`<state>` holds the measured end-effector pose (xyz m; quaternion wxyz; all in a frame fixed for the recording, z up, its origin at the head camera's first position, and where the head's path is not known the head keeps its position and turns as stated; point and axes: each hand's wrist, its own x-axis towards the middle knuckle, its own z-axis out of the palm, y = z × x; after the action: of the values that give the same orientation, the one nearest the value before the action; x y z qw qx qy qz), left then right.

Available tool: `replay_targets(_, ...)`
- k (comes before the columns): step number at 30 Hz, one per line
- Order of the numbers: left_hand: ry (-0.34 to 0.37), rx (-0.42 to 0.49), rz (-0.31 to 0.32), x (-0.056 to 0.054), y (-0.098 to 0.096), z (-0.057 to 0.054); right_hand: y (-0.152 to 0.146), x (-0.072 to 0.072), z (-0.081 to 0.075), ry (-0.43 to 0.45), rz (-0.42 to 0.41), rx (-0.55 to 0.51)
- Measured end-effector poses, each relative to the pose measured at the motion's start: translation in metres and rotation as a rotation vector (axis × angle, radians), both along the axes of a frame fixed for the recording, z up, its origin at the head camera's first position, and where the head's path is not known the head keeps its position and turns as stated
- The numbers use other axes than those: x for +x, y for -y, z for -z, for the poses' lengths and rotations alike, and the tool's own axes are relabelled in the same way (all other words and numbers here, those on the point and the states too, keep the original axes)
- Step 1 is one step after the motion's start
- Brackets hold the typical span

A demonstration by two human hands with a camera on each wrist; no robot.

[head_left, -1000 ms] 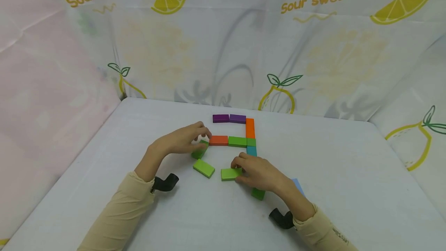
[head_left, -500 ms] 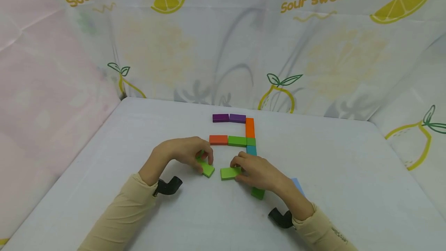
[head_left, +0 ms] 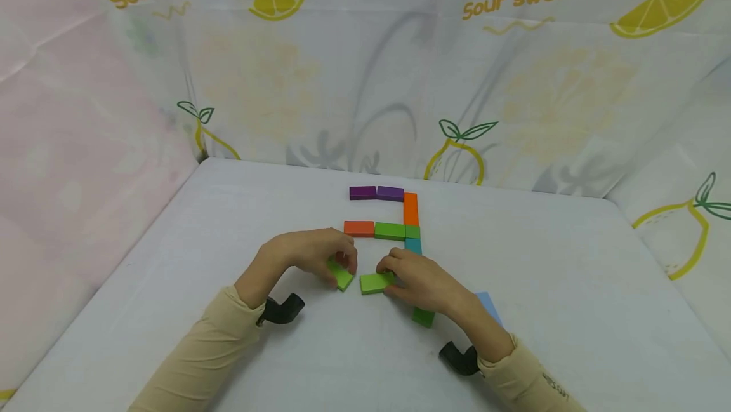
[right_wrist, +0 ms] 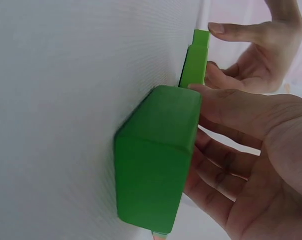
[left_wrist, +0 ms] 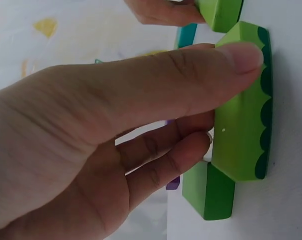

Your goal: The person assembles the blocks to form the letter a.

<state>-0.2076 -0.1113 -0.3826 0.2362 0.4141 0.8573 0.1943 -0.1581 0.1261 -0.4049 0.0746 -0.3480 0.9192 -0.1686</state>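
In the head view my left hand (head_left: 316,252) pinches a light green block (head_left: 342,277) lying at a slant on the table. The left wrist view shows my thumb across this block (left_wrist: 238,120), which has a dark green scalloped edge. My right hand (head_left: 419,279) holds a second light green block (head_left: 374,284) between thumb and fingers, a small gap to the right of the first. Another green block (left_wrist: 215,195), beside the left one, is hidden by my hand in the head view. Under my right hand lies a darker green block (head_left: 424,317), large in the right wrist view.
Beyond my hands, two purple blocks (head_left: 377,193), an orange block (head_left: 411,209), a red block (head_left: 358,229), green blocks (head_left: 390,231) and a teal block (head_left: 413,245) form joined rows on the white table (head_left: 559,285). A light blue block (head_left: 489,309) shows behind my right wrist.
My left hand has left the darker green block, come down toward me and taken hold of the slanted light green block, now a little further right. The right hand has hardly moved.
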Motion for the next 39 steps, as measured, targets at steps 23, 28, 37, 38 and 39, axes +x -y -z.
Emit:
replay_targets(23,0.026,0.015,0.017,0.0002,-0.0019,-0.0002,0.0051,0.0003,0.0032,-0.022,0.000,0.004)
replay_targets(28,0.014,0.030,0.030,-0.0006,-0.0016,0.0014,0.0054,0.0004,0.0036,-0.035,-0.002,0.009)
replay_targets(37,0.022,0.042,0.032,-0.0012,-0.0028,0.0029,0.0050,0.0016,0.0021,-0.046,0.018,0.013)
replay_targets(38,0.023,0.042,0.032,-0.0012,-0.0030,0.0029,0.0050,0.0016,0.0019,-0.048,0.019,0.011)
replay_targets(39,0.024,0.042,0.031,-0.0012,-0.0033,0.0030,0.0050,0.0017,0.0017,-0.049,0.022,0.013)
